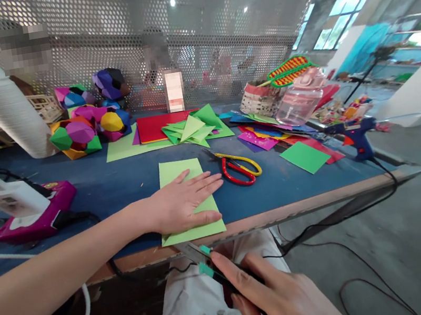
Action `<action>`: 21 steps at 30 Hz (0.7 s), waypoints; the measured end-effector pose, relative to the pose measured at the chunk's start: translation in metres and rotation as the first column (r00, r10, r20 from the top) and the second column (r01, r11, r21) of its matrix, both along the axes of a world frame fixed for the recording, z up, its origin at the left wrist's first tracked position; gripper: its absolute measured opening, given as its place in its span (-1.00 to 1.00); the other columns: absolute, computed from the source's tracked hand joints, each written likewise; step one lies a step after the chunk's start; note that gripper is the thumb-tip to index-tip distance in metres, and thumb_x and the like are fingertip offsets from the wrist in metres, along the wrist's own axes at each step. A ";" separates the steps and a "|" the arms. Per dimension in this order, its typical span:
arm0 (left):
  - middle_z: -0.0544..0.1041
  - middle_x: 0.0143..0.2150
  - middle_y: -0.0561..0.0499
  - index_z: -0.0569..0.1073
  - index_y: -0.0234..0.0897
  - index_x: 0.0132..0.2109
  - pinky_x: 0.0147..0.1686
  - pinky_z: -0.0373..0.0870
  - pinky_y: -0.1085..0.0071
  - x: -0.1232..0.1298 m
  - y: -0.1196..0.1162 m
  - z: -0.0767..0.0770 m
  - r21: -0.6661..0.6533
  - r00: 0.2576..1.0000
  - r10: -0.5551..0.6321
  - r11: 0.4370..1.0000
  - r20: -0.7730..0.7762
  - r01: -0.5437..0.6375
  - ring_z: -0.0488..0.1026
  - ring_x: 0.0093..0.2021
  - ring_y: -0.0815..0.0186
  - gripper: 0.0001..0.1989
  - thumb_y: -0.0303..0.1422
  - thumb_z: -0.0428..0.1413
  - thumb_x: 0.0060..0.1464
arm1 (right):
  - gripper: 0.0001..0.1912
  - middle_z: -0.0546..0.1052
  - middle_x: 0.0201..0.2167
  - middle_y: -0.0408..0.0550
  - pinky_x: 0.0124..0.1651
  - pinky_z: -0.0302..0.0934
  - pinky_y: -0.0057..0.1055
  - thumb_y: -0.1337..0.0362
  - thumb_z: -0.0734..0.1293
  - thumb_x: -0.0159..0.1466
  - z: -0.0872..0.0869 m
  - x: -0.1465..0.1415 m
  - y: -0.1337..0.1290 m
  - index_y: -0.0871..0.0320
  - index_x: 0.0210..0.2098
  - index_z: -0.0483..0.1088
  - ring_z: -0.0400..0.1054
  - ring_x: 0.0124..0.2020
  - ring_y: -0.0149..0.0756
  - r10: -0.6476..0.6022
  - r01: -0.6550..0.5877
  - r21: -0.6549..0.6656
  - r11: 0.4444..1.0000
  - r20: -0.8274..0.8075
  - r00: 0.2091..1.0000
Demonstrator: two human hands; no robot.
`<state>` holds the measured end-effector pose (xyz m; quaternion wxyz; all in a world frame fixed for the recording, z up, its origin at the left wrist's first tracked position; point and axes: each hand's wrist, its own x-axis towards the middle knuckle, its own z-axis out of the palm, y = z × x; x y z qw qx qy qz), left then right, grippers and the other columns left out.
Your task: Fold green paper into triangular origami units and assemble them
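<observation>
A light green sheet [178, 170], with a fold along its near edge, lies at the front edge of the blue table [130, 183]. My left hand [185, 201] rests flat on it, fingers spread. Below the table edge, my right hand [267, 287] grips a utility knife [207, 264] with a dark and teal handle. Its blade points up and left, with the tip at or under the sheet's near edge. Scissors [239, 169] with red and yellow handles lie just right of the sheet.
Cut green pieces [195, 127] and a red stack [156, 128] lie behind. Paper balls [79, 133], a tall cup stack [14, 103] and a purple power strip [43, 213] stand left. Coloured papers [306, 155], a pink bottle [299, 101] and a blue glue gun [359, 136] are right.
</observation>
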<state>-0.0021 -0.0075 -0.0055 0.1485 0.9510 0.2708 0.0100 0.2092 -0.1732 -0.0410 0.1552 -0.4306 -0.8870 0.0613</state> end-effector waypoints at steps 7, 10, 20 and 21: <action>-0.15 0.53 -0.01 -0.13 -0.13 0.50 0.42 -0.40 -0.06 0.000 0.001 -0.001 0.000 1.000 -0.007 1.000 0.014 0.007 -0.20 0.51 0.03 -0.22 0.15 -0.19 0.33 | -0.42 0.52 -0.24 0.02 -0.66 0.36 -0.42 0.28 0.08 0.45 -0.001 -0.002 0.002 0.08 0.44 0.02 0.49 -0.57 -0.29 0.008 -0.009 0.020 1.000 0.037 0.999; -0.15 0.53 -0.01 -0.13 -0.12 0.50 0.42 -0.40 -0.06 0.001 0.001 -0.001 0.004 1.000 0.002 1.000 0.008 -0.002 -0.20 0.51 0.03 -0.22 0.15 -0.19 0.33 | -0.43 0.52 -0.20 0.04 -0.61 0.39 -0.41 0.26 0.09 0.45 0.000 -0.003 0.002 0.06 0.44 0.03 0.53 -0.50 -0.27 0.017 -0.017 0.007 1.000 0.036 0.999; -0.19 0.54 0.00 -0.15 -0.17 0.50 0.42 -0.43 -0.06 0.001 0.001 0.000 -0.006 1.000 -0.003 1.000 -0.016 0.003 -0.25 0.52 0.06 -0.21 0.15 -0.21 0.33 | -0.43 0.52 -0.20 0.05 -0.56 0.44 -0.41 0.28 0.11 0.44 0.003 -0.007 0.005 0.06 0.43 0.07 0.55 -0.45 -0.24 0.014 -0.014 -0.020 1.000 0.006 1.000; -0.19 0.54 0.00 -0.15 -0.16 0.50 0.42 -0.42 -0.06 0.000 0.002 0.000 -0.009 1.000 -0.007 1.000 -0.009 0.007 -0.25 0.52 0.05 -0.21 0.15 -0.21 0.33 | -0.42 0.52 -0.21 0.05 -0.57 0.43 -0.41 0.28 0.11 0.43 0.003 -0.007 0.005 0.06 0.43 0.07 0.54 -0.45 -0.24 0.010 -0.010 -0.015 1.000 0.011 1.000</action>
